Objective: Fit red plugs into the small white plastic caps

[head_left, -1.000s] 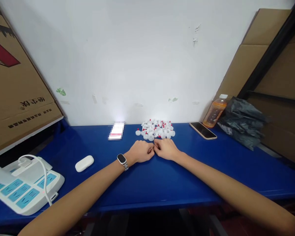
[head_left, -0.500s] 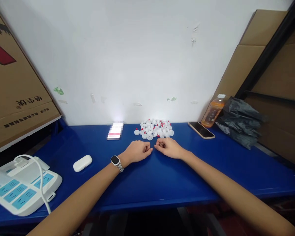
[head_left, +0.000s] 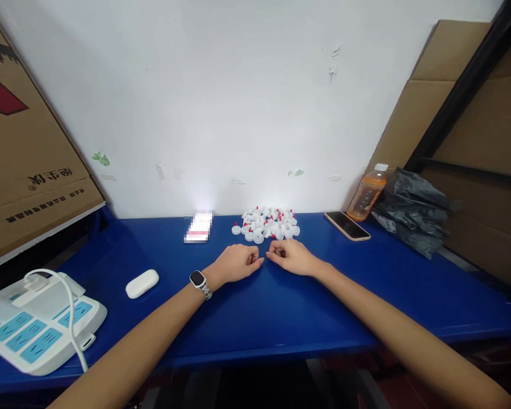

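resting curled on the blue bench (head_left: 281, 318) mid-width, the left hand (head_left: 237, 263) and right hand (head_left: 290, 257) sit fingertip to fingertip; whether they pinch anything i cannot tell. the pile of white caps (head_left: 266, 224) lies just beyond, near the back edge; small pieces want fingertip pinches, wrists planted.

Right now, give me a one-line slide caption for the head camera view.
Left hand and right hand, loosely curled, rest on the blue table before a pile of small white and red plastic caps.

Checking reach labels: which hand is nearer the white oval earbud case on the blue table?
Left. The left hand, with the watch, rests to the right of the white oval earbud case; the right hand lies farther right, beyond it.
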The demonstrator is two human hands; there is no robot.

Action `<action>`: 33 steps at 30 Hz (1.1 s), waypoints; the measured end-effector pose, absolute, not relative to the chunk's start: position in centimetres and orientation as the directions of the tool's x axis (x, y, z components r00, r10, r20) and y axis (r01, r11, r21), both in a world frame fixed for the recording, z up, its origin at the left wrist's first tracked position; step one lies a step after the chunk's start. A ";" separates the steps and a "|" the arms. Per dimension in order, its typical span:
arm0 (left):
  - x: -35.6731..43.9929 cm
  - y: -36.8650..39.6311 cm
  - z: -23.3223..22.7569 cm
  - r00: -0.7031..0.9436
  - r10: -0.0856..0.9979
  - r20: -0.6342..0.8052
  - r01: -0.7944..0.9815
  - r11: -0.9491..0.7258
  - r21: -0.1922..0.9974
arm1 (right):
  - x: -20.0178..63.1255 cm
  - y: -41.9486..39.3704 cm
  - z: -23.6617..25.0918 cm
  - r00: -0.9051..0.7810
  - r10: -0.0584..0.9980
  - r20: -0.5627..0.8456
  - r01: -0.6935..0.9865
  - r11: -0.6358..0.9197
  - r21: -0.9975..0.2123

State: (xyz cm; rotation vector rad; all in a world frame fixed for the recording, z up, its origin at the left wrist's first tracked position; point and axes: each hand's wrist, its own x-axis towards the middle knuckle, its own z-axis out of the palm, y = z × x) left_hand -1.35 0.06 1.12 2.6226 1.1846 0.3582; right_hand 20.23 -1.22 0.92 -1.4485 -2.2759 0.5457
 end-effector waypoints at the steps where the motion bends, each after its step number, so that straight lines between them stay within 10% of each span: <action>1: -1.4 0.1 1.1 0.641 0.758 0.120 0.699 -0.642 0.316 | 20.2 -1.2 0.9 -0.392 0.913 0.113 0.763 0.391 -0.515; 33: -1.3 -0.1 1.4 0.631 0.768 0.105 0.705 -0.625 0.334 | 20.4 -1.3 1.1 -0.404 0.908 0.113 0.752 0.400 -0.524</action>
